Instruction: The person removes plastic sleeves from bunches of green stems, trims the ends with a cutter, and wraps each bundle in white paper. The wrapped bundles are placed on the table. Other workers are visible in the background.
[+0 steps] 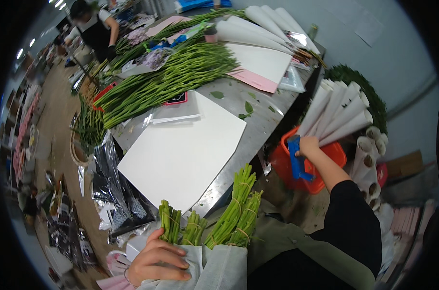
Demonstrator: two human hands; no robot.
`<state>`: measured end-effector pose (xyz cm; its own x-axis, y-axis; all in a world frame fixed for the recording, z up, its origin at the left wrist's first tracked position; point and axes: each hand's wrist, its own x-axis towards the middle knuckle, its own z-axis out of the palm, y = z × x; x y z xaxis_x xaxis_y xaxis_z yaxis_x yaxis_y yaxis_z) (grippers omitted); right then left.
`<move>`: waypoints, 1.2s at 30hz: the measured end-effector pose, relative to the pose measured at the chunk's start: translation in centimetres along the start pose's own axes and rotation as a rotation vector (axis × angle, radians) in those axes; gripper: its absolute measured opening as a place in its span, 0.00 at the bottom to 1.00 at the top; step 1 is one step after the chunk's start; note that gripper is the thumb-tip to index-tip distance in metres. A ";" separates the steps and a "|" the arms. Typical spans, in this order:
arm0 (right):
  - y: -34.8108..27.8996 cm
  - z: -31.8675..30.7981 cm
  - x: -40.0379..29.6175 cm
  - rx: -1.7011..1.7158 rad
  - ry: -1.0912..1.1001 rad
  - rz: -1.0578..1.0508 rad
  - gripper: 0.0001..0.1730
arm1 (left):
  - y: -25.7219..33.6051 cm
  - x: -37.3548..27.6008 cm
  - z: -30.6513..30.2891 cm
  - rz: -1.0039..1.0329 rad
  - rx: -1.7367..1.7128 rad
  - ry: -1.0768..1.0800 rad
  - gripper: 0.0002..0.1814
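Note:
In the lower middle, my left hand (159,259) grips pale wrapping paper (223,266) around several bundles of cut green stems (234,206). Rubber bands circle the stems, and their cut ends point up past the paper. To the right, my right hand (308,146) is closed on a blue hand tool (296,159), whose exact kind I cannot tell. This hand hangs over an orange-red bucket (330,159) holding several white paper-wrapped bundles (337,105). Before me on the metal table (274,119) lie white paper sheets (187,152).
Long green stems (168,83) are piled across the table. White paper cones (255,32) lie at its far end. More paper-wrapped bundles (368,159) stand right of the bucket. Black wrapping film (114,181) hangs at the table's left edge. A person (96,32) stands at the upper left.

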<state>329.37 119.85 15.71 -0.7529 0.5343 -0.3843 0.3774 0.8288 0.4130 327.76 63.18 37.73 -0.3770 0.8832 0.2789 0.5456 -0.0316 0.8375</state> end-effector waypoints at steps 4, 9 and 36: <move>-2.6 -9.6 7.8 -0.112 0.030 -0.051 0.31 | -0.6 1.9 -0.3 -0.070 -0.006 0.086 0.08; -7.7 -16.0 18.9 -0.238 -0.037 -0.148 0.32 | -2.6 6.3 0.8 -0.182 0.011 0.254 0.04; -13.8 -24.8 6.1 1.245 -0.427 -2.037 0.58 | -19.4 11.0 8.9 -0.538 -0.357 0.589 0.07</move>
<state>306.19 107.57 28.13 -0.3938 -0.8508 0.3479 -0.2380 -0.2712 -0.9326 319.67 77.66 20.34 -0.8955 0.4376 -0.0818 -0.0477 0.0883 0.9949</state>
